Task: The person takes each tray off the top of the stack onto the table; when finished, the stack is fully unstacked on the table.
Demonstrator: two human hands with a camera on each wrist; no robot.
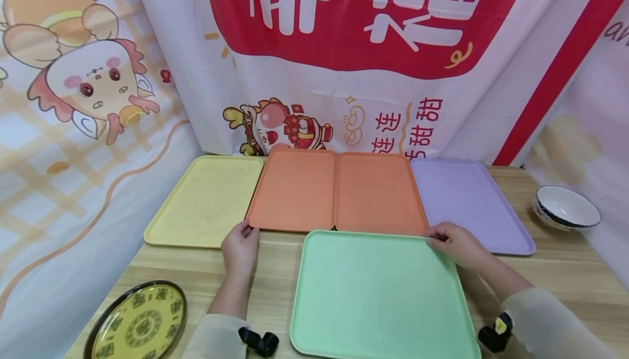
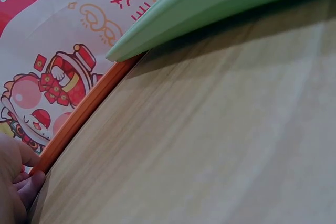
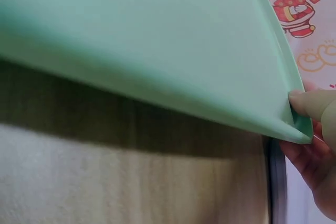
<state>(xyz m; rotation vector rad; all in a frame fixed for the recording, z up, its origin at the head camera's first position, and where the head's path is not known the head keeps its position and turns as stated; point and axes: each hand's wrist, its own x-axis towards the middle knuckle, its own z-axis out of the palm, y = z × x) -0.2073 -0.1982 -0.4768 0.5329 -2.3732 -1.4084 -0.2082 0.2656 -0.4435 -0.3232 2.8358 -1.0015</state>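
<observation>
A green tray (image 1: 383,293) is tilted up off the wooden table, its shadow falling beneath it. My right hand (image 1: 454,243) grips its far right corner, thumb over the rim and fingers underneath, as the right wrist view shows. My left hand (image 1: 241,247) pinches the near left corner of the left orange tray (image 1: 297,190). Seen from the left wrist, the fingers (image 2: 31,182) sit at the end of that orange edge. A second orange tray (image 1: 378,192) lies directly against the first, partly behind the green tray's far edge.
A yellow tray (image 1: 208,201) lies left of the orange ones, a purple tray (image 1: 469,203) right of them. A patterned bowl (image 1: 565,209) stands at the far right, and a dark-rimmed yellow plate (image 1: 142,321) at the near left. Printed cloth (image 1: 472,102) hangs behind the table (image 1: 272,277).
</observation>
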